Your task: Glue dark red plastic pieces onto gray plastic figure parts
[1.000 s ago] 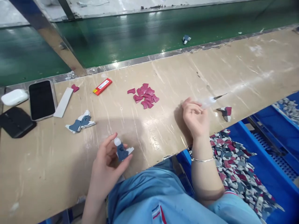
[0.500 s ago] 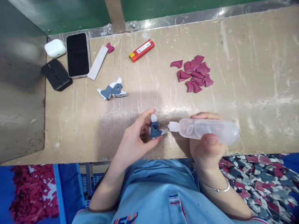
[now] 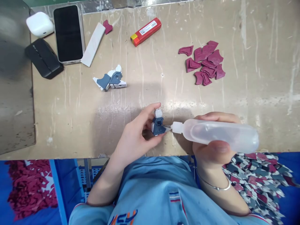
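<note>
Between the thumb and fingers of my left hand [image 3: 138, 134] is a small blue-grey and white plastic piece [image 3: 158, 125], held just above the table. My right hand [image 3: 215, 147] is wrapped round a translucent squeeze bottle [image 3: 222, 134] with a white cap, lying nearly level. Its thin nozzle points left and reaches the blue-grey part of the piece; whether the tip touches is too small to tell. Farther up the table lie similar blue-grey and white pieces [image 3: 110, 80]. A loose group of maroon pieces [image 3: 207, 62] lies to the upper right.
A red lighter [image 3: 147, 31], a white strip [image 3: 93, 45], a phone [image 3: 69, 34], a black case [image 3: 44, 58] and a white earbud case [image 3: 40, 24] lie along the back. Blue bins below the table edge hold maroon pieces [image 3: 31, 190] and mixed coloured pieces [image 3: 255, 178]. A metal wall [image 3: 16, 93] stands at left.
The camera view has tilted down and come closer. The bottle's nozzle has shifted slightly over the blue-grey part, and the held piece has turned a little. Both hands keep their holds.
</note>
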Motion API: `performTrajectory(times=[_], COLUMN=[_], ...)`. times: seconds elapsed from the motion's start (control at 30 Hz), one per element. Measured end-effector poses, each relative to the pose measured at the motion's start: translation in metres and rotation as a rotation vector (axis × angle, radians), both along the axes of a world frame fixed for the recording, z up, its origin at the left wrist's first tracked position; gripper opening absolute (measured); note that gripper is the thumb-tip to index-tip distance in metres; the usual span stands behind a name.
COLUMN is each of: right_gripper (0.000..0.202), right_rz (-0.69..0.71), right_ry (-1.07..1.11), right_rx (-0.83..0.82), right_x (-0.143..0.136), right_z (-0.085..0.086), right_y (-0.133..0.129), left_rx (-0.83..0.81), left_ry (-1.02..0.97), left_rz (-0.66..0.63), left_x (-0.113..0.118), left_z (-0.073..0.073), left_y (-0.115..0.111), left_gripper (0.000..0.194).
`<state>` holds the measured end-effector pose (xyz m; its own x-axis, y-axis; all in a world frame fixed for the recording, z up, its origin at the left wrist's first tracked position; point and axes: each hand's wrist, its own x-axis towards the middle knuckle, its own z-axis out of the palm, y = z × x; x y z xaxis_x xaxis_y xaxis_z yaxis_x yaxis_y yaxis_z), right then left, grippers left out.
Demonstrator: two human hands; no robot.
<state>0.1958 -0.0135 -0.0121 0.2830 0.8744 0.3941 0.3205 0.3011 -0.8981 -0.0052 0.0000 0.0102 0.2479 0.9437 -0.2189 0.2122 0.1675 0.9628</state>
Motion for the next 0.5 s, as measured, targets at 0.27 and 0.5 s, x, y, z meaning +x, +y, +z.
performTrajectory(times=[0.27,0.5], right_gripper=[0.044,0.047], right_rz=[0.077,0.033], right_ry=[0.032,0.051], right_rx=[-0.053,-0.096], right_x=[0.005,0.008], right_z=[0.004,0.011], right_y=[-0.006,-0.01], left_rx=[-0.014,0.02], left_ry=[0.013,-0.001], left_rz=[-0.005,0.009], left_x=[-0.001,0.0], left_z=[0.003,0.0], left_y=[0.001,0.001], left_gripper=[0.075,0.07])
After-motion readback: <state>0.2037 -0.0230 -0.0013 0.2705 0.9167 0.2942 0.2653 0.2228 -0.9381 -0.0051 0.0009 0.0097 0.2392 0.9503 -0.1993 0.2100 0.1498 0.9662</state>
